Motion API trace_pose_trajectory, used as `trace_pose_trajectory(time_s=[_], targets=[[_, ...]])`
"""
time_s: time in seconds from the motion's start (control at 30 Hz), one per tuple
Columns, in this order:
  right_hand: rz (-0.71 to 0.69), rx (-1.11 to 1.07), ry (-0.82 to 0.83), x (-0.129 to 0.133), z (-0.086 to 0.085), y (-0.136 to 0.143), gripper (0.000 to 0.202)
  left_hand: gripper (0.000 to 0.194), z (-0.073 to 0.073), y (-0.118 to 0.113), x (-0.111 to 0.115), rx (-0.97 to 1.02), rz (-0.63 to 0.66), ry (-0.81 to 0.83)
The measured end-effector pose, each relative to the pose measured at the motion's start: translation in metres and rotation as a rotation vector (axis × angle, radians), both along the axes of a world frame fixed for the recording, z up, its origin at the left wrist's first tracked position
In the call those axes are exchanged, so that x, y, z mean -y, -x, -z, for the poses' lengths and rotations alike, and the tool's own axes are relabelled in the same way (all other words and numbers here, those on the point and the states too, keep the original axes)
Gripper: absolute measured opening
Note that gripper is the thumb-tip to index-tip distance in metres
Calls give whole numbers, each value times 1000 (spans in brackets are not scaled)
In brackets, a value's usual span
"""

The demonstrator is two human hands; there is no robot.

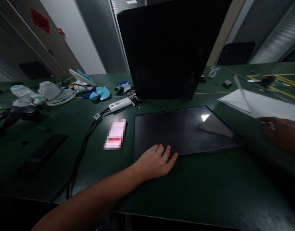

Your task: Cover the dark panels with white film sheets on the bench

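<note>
The dark glass panel (171, 133) lies flat just beyond the left hand (152, 163); it looks stiff, slippery and fragile, probably light, so better to hold it by 2 opposite edges. The left hand rests palm down at its near edge, fingers apart. Beyond the blurred right hand (282, 134) are white sheets (277, 104); whether it grips something, I cannot tell.
</note>
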State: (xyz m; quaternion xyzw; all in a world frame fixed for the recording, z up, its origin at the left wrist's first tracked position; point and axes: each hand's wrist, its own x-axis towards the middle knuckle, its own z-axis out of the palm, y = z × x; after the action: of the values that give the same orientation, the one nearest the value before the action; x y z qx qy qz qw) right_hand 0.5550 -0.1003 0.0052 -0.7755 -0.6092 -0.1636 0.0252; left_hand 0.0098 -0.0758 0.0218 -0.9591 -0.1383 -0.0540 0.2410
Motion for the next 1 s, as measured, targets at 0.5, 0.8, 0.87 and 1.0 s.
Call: trace_pose_trajectory(time_s=[0.5,0.8,0.87,1.0], targets=[[-946,-136,80,-44,20,242,53,24,3,14,-30,262,130,-77],[-870,-172,32,-46,-11,223,59,33,3,14,-30,149,-143,79],[-658,-158,-60,-61,-22,181,60,32,2,14,-29,105,-154,122],[-248,-93,-155,-81,-7,40,84,32,-1,15,-28,93,-120,129]])
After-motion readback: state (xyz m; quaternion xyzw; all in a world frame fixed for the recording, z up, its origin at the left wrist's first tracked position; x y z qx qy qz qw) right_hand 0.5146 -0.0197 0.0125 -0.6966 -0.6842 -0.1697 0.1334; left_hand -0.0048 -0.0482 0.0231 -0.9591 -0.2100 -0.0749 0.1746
